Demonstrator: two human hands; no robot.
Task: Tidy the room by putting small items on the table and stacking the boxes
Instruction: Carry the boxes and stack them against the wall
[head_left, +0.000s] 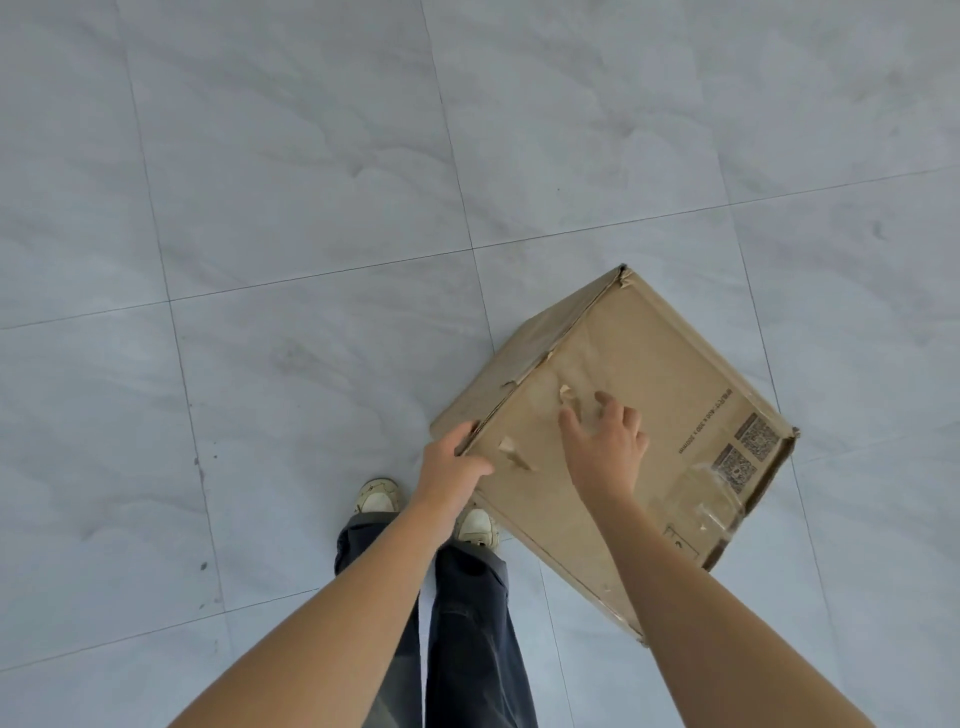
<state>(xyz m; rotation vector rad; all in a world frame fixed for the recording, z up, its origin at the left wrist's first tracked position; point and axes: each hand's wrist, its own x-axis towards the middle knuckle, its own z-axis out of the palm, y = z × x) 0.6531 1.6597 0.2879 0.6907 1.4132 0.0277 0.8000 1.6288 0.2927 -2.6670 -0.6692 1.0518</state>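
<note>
Head view, left fingers (464, 435) gripping box (649, 374) corner

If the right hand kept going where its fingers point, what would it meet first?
Probably the cardboard box, its top face just beneath the right hand; contact is unclear.

The cardboard box (639, 415) is plain brown with black printed codes. The floor (260, 208) is pale grey, marble-veined tile. The trousers (467, 623) are dark blue-grey, the shoes (376, 496) off-white.
</note>
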